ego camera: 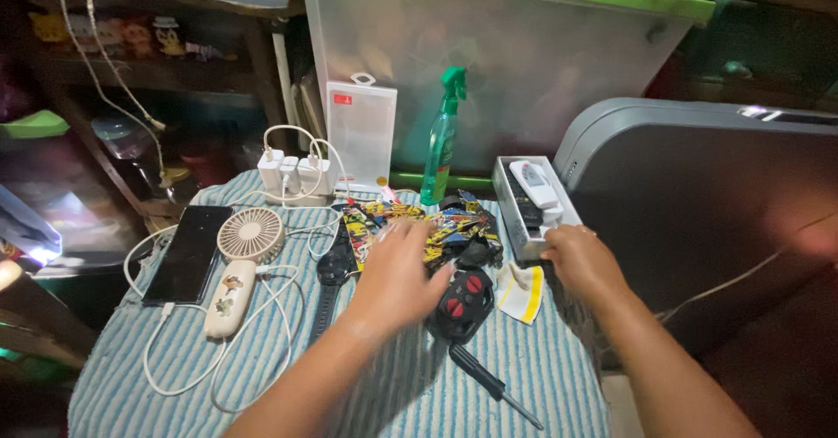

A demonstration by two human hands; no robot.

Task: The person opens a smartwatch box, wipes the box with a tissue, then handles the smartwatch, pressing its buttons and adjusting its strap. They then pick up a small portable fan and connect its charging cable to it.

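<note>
Head view: we look down on a striped cloth [262, 377] over the worktop.
Box: our right hand [580, 262] grips the near end of a grey box [509, 195]; its long axis runs away from us.
Box contents: a white remote [534, 182] and a dark one beside it.
Left hand: our left hand [397, 272] lies open, fingers spread, blurred, over colourful packets [445, 222].
Nearby: a red-buttoned key fob [463, 298] and a screwdriver [493, 386], tip pointing lower right.

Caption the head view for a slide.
Left hand over a colourful pouch, right hand on a grey box, above a striped towel.
</note>
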